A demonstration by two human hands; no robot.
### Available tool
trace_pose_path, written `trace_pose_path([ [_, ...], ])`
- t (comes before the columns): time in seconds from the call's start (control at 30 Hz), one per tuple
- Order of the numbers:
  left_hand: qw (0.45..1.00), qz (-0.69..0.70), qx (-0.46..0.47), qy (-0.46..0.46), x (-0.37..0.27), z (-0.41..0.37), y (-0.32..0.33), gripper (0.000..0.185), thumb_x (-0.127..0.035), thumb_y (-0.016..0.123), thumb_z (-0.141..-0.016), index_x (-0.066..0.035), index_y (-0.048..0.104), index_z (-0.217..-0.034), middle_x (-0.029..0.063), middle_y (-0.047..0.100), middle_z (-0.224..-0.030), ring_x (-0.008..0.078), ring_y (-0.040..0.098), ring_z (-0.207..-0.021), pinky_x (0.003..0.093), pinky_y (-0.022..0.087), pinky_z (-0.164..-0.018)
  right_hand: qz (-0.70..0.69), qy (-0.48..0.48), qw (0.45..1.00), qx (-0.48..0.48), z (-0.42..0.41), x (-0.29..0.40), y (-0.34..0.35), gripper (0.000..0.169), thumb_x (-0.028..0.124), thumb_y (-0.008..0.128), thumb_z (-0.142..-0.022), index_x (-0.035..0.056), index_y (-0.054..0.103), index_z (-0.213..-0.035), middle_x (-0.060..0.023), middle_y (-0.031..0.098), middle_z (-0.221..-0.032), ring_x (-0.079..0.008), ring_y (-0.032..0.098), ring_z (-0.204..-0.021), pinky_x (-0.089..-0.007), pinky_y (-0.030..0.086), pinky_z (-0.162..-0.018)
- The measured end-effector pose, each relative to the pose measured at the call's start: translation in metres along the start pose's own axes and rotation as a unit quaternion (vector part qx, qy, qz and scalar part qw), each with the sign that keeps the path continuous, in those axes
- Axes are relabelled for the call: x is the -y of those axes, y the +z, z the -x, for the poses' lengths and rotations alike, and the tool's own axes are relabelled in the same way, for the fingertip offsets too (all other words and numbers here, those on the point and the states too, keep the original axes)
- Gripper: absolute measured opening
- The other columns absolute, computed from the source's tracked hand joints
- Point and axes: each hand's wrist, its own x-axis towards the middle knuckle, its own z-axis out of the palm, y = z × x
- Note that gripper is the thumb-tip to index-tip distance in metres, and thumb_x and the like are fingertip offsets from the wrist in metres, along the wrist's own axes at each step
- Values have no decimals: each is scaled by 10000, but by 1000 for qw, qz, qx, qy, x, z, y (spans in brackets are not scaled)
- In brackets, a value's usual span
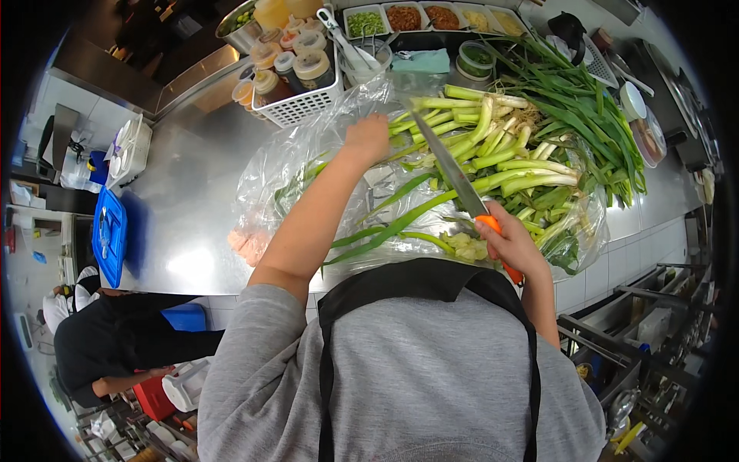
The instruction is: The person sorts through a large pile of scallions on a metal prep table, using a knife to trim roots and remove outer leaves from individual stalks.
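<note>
My right hand [511,239] grips the orange handle of a large kitchen knife [449,164]. Its long blade slants up and leftward over a heap of cut leek-like stalks [502,150], their roots and pale ends toward the right. At the heap's left side, my left hand [368,137] is curled by the stalk ends and a clear plastic bag [271,167]; its fingertips are hidden, so any hold is unclear. The bag spreads beneath the greens. One long green leaf [398,225] runs across it toward me, near a pale wilted leaf piece [465,247].
More long green leaves [594,110] lie at the back right. A white basket of sauce bottles [300,104] and trays of chopped ingredients [404,18] line the back. A blue lid [109,237] sits by the steel table's left edge. Another person [109,341] bends over at left.
</note>
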Motion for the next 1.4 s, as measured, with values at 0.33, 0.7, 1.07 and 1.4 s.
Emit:
trace_pose_path([
  [0.33, 974, -34, -189, 122, 23, 50, -20, 393, -271, 660, -776, -140, 584, -1139, 83, 570, -969, 268, 559, -961, 391, 479, -806, 72, -1, 997, 5, 1, 8, 8, 381, 272, 551, -910, -12, 467, -1150, -111, 561, -654, -166, 531, -470, -299, 432, -476],
  [0.7, 987, -65, -141, 46, 11, 42, -7, 444, -358, 645, -789, -75, 566, -1122, 103, 569, -1089, 291, 521, -1073, 432, 421, -896, 60, -11, 998, -4, -8, 3, 14, 387, 241, 557, -913, -7, 460, -1193, -48, 518, -633, -109, 483, -449, -261, 395, -440],
  [1.07, 999, -42, -21, 26, 96, 67, -63, 230, -237, 574, -846, -136, 589, -1052, 120, 631, -1002, 320, 597, -937, 444, 473, -768, 7, 37, 991, -126, 28, 2, -30, 305, 210, 544, -917, 36, 485, -1161, -12, 454, -620, -95, 464, -462, -251, 408, -449],
  [1.4, 991, -120, 49, 27, 79, 108, -100, 427, -300, 671, -771, -83, 599, -1132, 161, 589, -1140, 304, 533, -1099, 393, 432, -915, -15, 24, 974, -226, 50, -10, -47, 307, 190, 535, -923, 23, 485, -1175, -5, 472, -646, -73, 450, -462, -233, 379, -439],
])
